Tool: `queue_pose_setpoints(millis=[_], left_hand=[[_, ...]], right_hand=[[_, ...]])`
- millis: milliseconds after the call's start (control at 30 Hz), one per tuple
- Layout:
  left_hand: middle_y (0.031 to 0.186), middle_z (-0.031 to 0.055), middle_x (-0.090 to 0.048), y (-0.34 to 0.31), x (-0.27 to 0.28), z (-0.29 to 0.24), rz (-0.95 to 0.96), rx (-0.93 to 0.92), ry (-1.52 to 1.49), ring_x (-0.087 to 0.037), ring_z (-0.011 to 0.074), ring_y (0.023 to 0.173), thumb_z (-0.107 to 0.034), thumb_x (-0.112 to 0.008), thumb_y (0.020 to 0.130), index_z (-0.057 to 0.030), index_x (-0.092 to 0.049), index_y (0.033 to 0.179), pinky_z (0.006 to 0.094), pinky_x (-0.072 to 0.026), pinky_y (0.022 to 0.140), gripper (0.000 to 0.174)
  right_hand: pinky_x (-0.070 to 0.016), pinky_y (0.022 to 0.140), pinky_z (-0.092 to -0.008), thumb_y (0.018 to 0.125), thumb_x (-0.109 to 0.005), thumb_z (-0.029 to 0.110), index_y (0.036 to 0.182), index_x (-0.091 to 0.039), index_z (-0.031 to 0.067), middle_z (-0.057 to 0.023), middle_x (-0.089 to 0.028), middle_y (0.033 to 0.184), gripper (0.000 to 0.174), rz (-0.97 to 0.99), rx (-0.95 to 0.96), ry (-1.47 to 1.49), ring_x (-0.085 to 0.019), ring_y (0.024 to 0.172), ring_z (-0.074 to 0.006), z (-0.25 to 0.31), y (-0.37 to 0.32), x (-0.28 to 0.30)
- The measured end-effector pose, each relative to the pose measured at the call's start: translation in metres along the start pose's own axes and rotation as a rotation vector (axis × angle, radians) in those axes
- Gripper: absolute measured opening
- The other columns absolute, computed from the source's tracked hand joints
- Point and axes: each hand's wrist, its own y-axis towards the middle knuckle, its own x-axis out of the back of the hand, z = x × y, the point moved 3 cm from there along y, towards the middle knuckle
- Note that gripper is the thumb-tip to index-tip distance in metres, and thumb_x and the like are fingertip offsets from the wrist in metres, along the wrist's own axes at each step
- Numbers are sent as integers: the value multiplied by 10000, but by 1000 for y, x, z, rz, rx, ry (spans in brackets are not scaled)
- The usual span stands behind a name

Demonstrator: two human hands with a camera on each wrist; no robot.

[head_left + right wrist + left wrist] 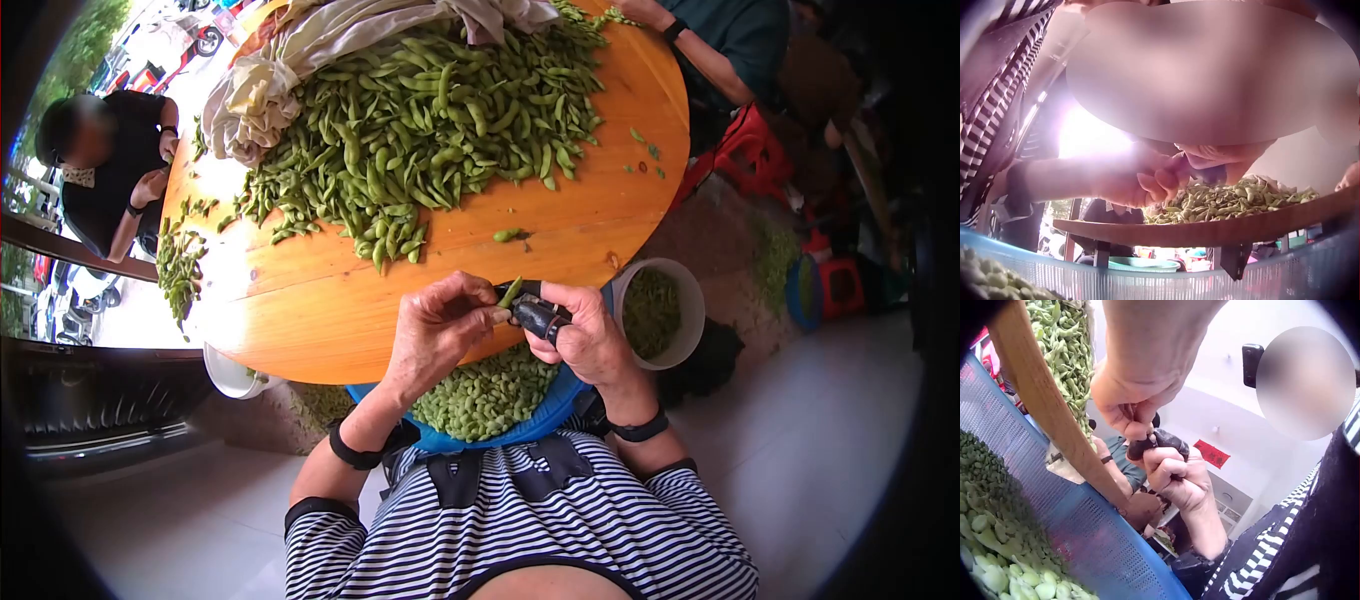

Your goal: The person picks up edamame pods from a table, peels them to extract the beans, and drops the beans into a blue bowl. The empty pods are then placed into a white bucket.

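Note:
Over the near edge of the round wooden table [330,320], my left hand [435,325] pinches a green soybean pod [511,291] between thumb and fingertips. My right hand [592,335] meets it from the other side, its black-covered thumb and forefinger closed on the same pod. In the left wrist view the fingertips of both hands come together and mostly hide the pod. Below them a blue basket [433,440] sits at my lap, holding many shelled green beans [480,402]. A large heap of unshelled pods [430,120] covers the far part of the table.
A crumpled pale cloth [255,100] lies against the heap. One loose pod [508,235] lies nearer me. A white bucket [692,318] with green husks stands right, another white bucket [228,373] left. People sit at left [125,180] and far right [730,50], near a red stool [752,155].

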Motion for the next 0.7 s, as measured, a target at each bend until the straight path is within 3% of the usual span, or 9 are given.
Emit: queue_pose_setpoints(millis=[133, 233, 300, 333, 400, 533, 700], left_hand=[[756, 33, -613, 1, -4, -2, -48, 4, 4, -576, 82, 604, 58, -676, 830, 6, -597, 880, 220, -460, 523, 107], [762, -2, -606, 1, -6, -1, -17, 15, -21, -550, 54, 647, 52, -687, 823, 0, -593, 848, 203, -471, 579, 110], [767, 35, -624, -1, -8, 4, 31, 67, -296, -566, 83, 609, 51, -690, 818, -17, -581, 855, 213, -456, 526, 134], [767, 35, -624, -1, -7, 5, 33, 67, -296, -566, 83, 609, 51, -690, 818, -17, -581, 855, 213, -456, 526, 134], [787, 85, -645, -2, -9, 11, 78, 257, -661, -573, 119, 561, 19, -674, 840, -43, -563, 897, 216, -407, 452, 139], [830, 124, -664, -3, -19, 31, 185, 291, -953, -568, 141, 531, -40, -646, 876, -63, -550, 1004, 209, -356, 403, 162], [868, 134, -670, -7, -27, 35, 199, 332, -1100, -576, 159, 532, -70, -631, 896, -74, -518, 1157, 213, -367, 400, 284]], right_hand=[[-334, 442, -192, 733, -352, -42, 840, -589, -41, 18, -472, 610, 260, -12, -19, 74, -390, 507, -29, 6, 0, -2], [-333, 436, -194, 737, -361, -23, 832, -589, -37, 18, -468, 602, 248, -54, 32, -85, -387, 499, -32, 8, -2, 0], [-320, 430, -191, 755, -378, 6, 873, -610, -44, 20, -464, 594, 266, -8, 27, -3, -383, 492, -29, 4, -3, 3], [-320, 430, -191, 755, -378, 6, 873, -610, -44, 20, -464, 594, 266, -11, 28, -3, -383, 492, -29, 3, -4, 4], [-301, 427, -183, 766, -378, 25, 922, -628, -51, 24, -461, 589, 304, 82, 1, 263, -376, 489, -24, 2, -5, 2], [-288, 427, -178, 772, -386, 48, 965, -637, -52, 24, -468, 589, 332, 103, 11, 258, -366, 486, -18, 0, -5, 4], [-318, 449, -180, 781, -400, 67, 1014, -648, -38, 9, -493, 592, 356, 52, 59, 128, -381, 480, -30, 0, -9, 5]])
